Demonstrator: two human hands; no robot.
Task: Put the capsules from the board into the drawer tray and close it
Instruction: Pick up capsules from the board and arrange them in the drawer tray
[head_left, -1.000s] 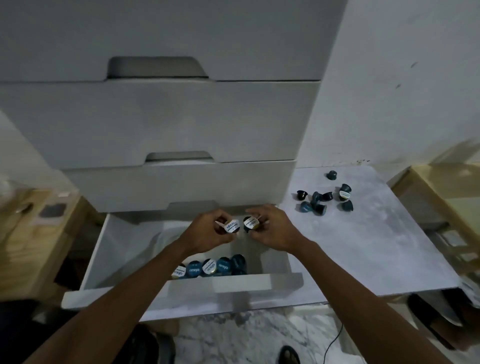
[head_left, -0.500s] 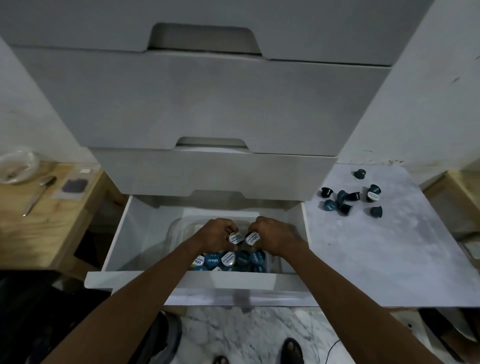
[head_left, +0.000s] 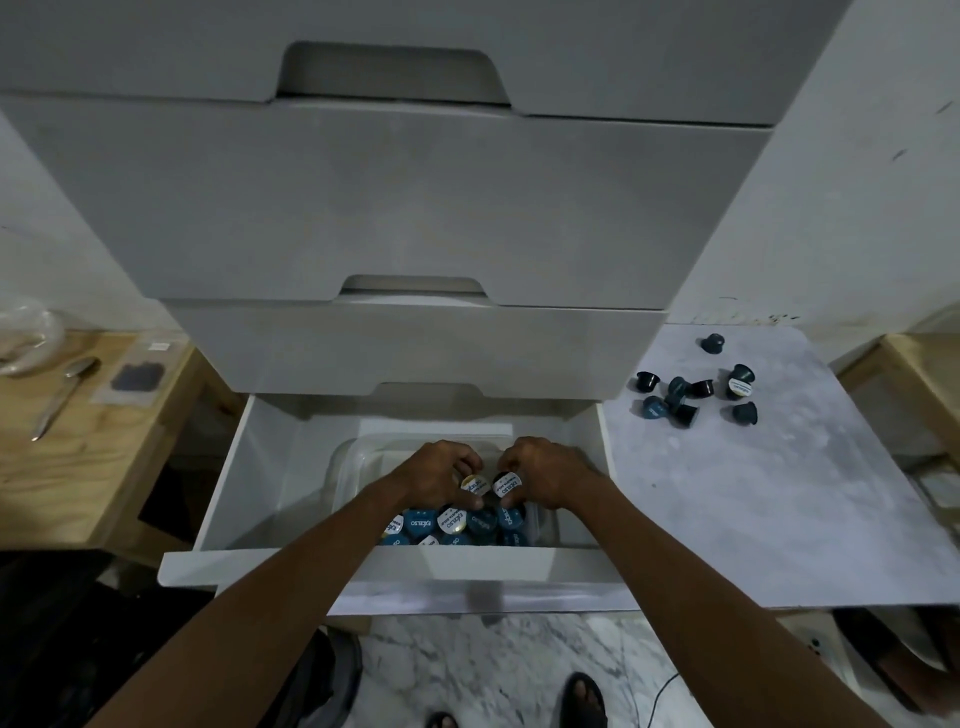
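Observation:
The bottom drawer (head_left: 249, 483) stands pulled out, with a clear plastic tray (head_left: 345, 457) inside it. Several blue and dark capsules (head_left: 452, 522) with printed foil lids lie packed at the tray's near end. My left hand (head_left: 439, 475) pinches one capsule (head_left: 471, 484) just above that pile. My right hand (head_left: 545, 470) pinches another capsule (head_left: 506, 487) right beside it. Both hands hover low inside the tray, knuckles up. Several more dark capsules (head_left: 691, 397) lie scattered on the grey board (head_left: 753, 509) to the right of the drawer.
Closed white drawers (head_left: 395, 208) rise above the open one. A wooden table (head_left: 88, 467) at left holds a spoon (head_left: 65, 395) and a clear bag (head_left: 26, 338). Another wooden surface (head_left: 924, 374) sits at far right. Sandalled feet (head_left: 584, 699) stand on marble floor below.
Both hands, each still holding a capsule, have moved down from above the drawer into the tray, close over the capsule pile. The view has shifted left and closer to the drawers.

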